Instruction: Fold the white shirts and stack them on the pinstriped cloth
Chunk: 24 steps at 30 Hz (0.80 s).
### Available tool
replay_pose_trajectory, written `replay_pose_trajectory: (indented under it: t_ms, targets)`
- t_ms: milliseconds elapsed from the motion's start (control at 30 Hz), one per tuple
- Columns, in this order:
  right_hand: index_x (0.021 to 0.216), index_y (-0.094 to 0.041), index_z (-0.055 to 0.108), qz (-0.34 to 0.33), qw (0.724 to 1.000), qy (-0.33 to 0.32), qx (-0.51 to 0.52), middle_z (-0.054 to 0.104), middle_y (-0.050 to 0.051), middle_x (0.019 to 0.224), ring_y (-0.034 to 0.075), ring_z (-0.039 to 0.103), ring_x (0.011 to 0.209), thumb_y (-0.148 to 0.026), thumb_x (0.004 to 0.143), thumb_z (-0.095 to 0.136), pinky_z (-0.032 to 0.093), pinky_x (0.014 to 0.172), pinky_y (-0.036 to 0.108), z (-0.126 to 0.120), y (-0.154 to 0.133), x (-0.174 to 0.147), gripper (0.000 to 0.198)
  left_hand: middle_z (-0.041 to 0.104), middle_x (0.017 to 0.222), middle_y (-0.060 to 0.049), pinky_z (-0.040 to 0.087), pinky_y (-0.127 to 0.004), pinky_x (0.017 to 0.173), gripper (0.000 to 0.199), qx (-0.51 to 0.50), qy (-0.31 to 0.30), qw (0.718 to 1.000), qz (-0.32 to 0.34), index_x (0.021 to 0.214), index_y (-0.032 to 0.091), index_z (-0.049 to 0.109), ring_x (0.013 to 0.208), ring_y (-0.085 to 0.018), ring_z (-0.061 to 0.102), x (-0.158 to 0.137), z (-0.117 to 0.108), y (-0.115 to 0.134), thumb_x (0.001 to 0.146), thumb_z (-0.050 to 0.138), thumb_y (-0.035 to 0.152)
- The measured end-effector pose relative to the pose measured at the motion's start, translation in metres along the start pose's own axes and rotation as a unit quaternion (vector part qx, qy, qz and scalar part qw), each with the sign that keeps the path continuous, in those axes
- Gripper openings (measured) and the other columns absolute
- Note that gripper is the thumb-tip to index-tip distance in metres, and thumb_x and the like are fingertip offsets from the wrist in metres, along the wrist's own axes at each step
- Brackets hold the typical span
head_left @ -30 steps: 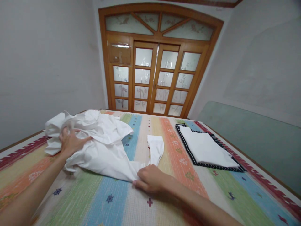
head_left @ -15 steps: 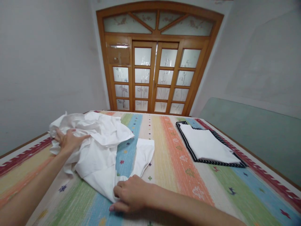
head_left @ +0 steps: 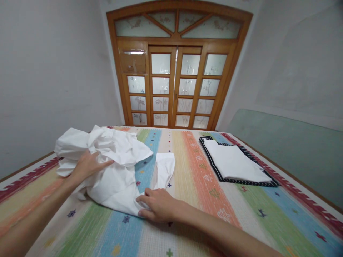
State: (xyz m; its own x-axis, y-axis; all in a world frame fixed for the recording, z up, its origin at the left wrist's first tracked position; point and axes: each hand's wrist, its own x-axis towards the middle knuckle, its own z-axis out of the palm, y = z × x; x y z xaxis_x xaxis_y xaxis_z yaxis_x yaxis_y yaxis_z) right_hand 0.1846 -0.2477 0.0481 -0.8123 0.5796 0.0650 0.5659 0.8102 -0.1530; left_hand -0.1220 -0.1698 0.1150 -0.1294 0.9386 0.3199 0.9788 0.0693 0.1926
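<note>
A crumpled white shirt [head_left: 115, 182] lies on the left half of the patterned bed cover, with a sleeve-like end [head_left: 165, 166] reaching out to the right. My left hand [head_left: 89, 165] is sunk into the bunched upper part of the shirt, its thumb stretched to the right over the cloth and its fingertips partly hidden in the folds. At the shirt's lower right corner, my right hand [head_left: 157, 205] pinches the edge of the fabric between thumb and fingers, close to the cover.
A folded white piece with black striped edging [head_left: 235, 162] lies flat at the right. Beneath everything spreads a striped, multicoloured cover [head_left: 187, 200]. A pale green headboard-like panel [head_left: 289, 142] stands along the right wall, and wooden glazed doors [head_left: 175, 85] are beyond the far edge.
My right hand has moved up and slightly right, bringing the shirt's lower corner along. My left hand has shifted right across the bunched cloth, and a flap now lies spread at the left.
</note>
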Motion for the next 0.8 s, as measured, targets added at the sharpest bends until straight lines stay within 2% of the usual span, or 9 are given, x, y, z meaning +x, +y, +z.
replay_pose_trajectory:
  t_ms: [67,133,200,300,400,467,567,700,800]
  targets:
    - [0.118,-0.022,0.059,-0.013,1.0,0.004,0.004,0.064,0.008,0.1,0.02,0.063,0.073,-0.051,0.093,0.048,0.046,0.06,0.029,0.003,-0.003,0.003,0.04,0.061,0.093,-0.016,0.047,-0.043,0.085,0.063,0.052,-0.04,0.998,0.017,0.098,0.007,0.066,0.097,-0.036,0.059,-0.003,0.006,0.008,0.07,0.058,0.063]
    - [0.113,-0.022,0.062,-0.027,1.0,0.001,0.008,0.064,0.008,0.098,0.019,0.063,0.072,-0.052,0.093,0.047,0.044,0.059,0.028,0.003,-0.005,0.004,0.039,0.061,0.093,-0.012,0.048,-0.037,0.082,0.041,0.065,-0.068,0.995,0.037,0.091,0.013,0.066,0.088,-0.028,0.061,-0.003,0.013,0.013,0.071,0.06,0.048]
    - [0.107,-0.022,0.065,-0.037,0.999,-0.011,0.015,0.065,0.007,0.095,0.019,0.062,0.072,-0.054,0.093,0.047,0.043,0.059,0.027,-0.002,-0.005,0.005,0.04,0.06,0.09,-0.008,0.048,-0.033,0.08,0.021,0.039,-0.057,0.994,0.082,0.082,0.017,0.064,0.083,-0.024,0.06,-0.001,0.018,0.017,0.068,0.059,0.032]
    - [0.098,-0.021,0.068,-0.005,0.999,0.015,0.033,0.067,0.006,0.091,0.019,0.063,0.074,-0.055,0.094,0.046,0.043,0.062,0.027,-0.018,0.001,0.008,0.041,0.057,0.085,-0.005,0.047,-0.033,0.081,0.01,-0.013,0.001,0.988,0.154,0.075,0.02,0.061,0.084,-0.022,0.059,-0.003,0.016,0.029,0.067,0.054,0.02]
    - [0.097,-0.019,0.068,0.073,0.987,0.128,0.067,0.067,0.006,0.094,0.018,0.063,0.082,-0.04,0.095,0.05,0.044,0.072,0.029,-0.039,0.021,0.012,0.028,0.056,0.087,-0.004,0.046,-0.032,0.081,0.02,-0.043,0.025,0.966,0.254,0.074,0.021,0.059,0.089,-0.022,0.056,-0.017,0.007,0.052,0.064,0.048,0.008]
    - [0.1,-0.018,0.066,0.116,0.966,0.206,0.101,0.067,0.006,0.097,0.016,0.061,0.081,-0.028,0.092,0.055,0.045,0.078,0.03,-0.049,0.04,0.017,0.018,0.057,0.089,-0.005,0.045,-0.032,0.08,0.03,-0.05,0.035,0.936,0.347,0.077,0.021,0.06,0.089,-0.021,0.055,-0.033,0.001,0.072,0.062,0.045,0.0]
    - [0.118,-0.02,0.061,0.134,0.942,0.27,0.148,0.064,0.006,0.111,0.014,0.06,0.079,-0.024,0.083,0.064,0.046,0.083,0.032,-0.054,0.07,0.025,0.035,0.057,0.086,-0.003,0.043,-0.03,0.075,0.041,-0.056,0.028,0.874,0.481,0.087,0.021,0.063,0.082,-0.018,0.053,-0.061,-0.006,0.1,0.064,0.043,-0.006]
    - [0.146,-0.021,0.038,0.075,0.959,0.227,0.153,0.049,0.015,0.14,0.025,0.053,0.118,-0.029,0.073,0.075,0.042,0.098,0.04,-0.046,0.089,0.029,0.082,0.059,0.087,-0.002,0.044,-0.029,0.075,0.056,-0.139,0.004,0.806,0.576,0.109,0.023,0.06,0.084,-0.016,0.054,-0.098,-0.018,0.13,0.065,0.044,-0.007]
    - [0.15,-0.022,0.032,0.018,0.983,0.137,0.117,0.034,0.016,0.154,0.028,0.034,0.139,-0.033,0.083,0.067,0.029,0.111,0.047,-0.035,0.086,0.032,0.077,0.061,0.092,-0.004,0.046,-0.03,0.077,0.062,-0.155,-0.03,0.785,0.599,0.123,0.024,0.054,0.086,-0.017,0.055,-0.118,-0.027,0.141,0.07,0.046,-0.006]
